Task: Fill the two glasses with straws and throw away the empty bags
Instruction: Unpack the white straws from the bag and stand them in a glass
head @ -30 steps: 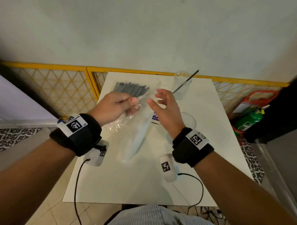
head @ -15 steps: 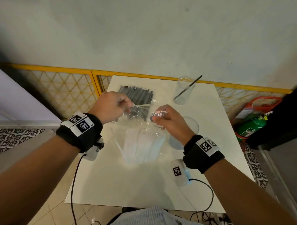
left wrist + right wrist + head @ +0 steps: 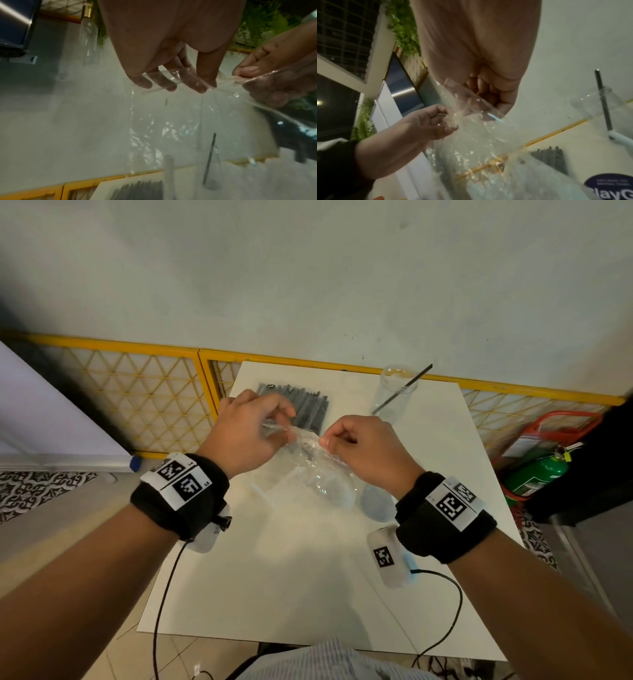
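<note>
A clear plastic bag (image 3: 317, 474) of pale straws hangs over the white table (image 3: 308, 594). My left hand (image 3: 286, 424) and right hand (image 3: 327, 440) each pinch its top edge, close together. The left wrist view shows my left fingers (image 3: 197, 85) curled on the bag's (image 3: 171, 128) rim. In the right wrist view the bag (image 3: 479, 142) hangs below my curled right hand (image 3: 489, 97). A pack of black straws (image 3: 301, 405) lies at the back of the table. The far glass (image 3: 394, 395) holds one black straw (image 3: 407, 386). My right wrist partly hides the near glass (image 3: 375, 503).
A yellow lattice fence (image 3: 137, 392) runs behind and left of the table. To the right, a green fire extinguisher (image 3: 537, 477) lies in a red stand on the floor. Cables (image 3: 164, 594) hang from both wrist units over the table's front edge.
One second ago only my left hand held the slanted bag and my right hand was open. Now both hands pinch its top edge, closer together than half a second ago.
</note>
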Motion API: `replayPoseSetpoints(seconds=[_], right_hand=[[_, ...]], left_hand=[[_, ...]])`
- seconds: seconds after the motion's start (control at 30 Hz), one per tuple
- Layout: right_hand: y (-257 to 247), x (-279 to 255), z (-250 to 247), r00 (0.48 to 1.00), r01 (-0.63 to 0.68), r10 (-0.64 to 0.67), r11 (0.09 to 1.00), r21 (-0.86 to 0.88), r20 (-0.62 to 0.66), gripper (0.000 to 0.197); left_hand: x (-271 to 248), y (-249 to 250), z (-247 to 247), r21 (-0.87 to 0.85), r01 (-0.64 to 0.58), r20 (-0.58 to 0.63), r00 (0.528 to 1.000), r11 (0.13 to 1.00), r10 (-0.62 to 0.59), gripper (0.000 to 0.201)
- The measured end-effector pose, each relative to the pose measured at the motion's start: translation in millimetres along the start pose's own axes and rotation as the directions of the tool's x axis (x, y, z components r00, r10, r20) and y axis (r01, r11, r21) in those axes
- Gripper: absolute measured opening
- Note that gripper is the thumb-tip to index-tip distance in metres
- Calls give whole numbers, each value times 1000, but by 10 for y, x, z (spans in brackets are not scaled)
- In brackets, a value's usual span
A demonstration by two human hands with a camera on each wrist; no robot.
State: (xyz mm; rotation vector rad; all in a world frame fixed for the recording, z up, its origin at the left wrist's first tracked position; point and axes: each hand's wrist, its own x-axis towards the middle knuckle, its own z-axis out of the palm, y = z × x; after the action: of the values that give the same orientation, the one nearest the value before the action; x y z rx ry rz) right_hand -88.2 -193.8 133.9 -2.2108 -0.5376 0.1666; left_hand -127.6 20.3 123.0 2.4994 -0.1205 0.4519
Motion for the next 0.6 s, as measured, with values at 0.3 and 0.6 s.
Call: replayPoseSetpoints(seconds=[0.3,0.6], right_hand=[[-63,-70,-87,946,137,-39,948,-288,322,14],[47,-3,-12,996,89,-93,978,-186,-13,27]], left_hand=[[-98,-41,46,-13,37,29,999,999,-37,41],[-131,63,36,244,-78,-133,985,967,113,63]])
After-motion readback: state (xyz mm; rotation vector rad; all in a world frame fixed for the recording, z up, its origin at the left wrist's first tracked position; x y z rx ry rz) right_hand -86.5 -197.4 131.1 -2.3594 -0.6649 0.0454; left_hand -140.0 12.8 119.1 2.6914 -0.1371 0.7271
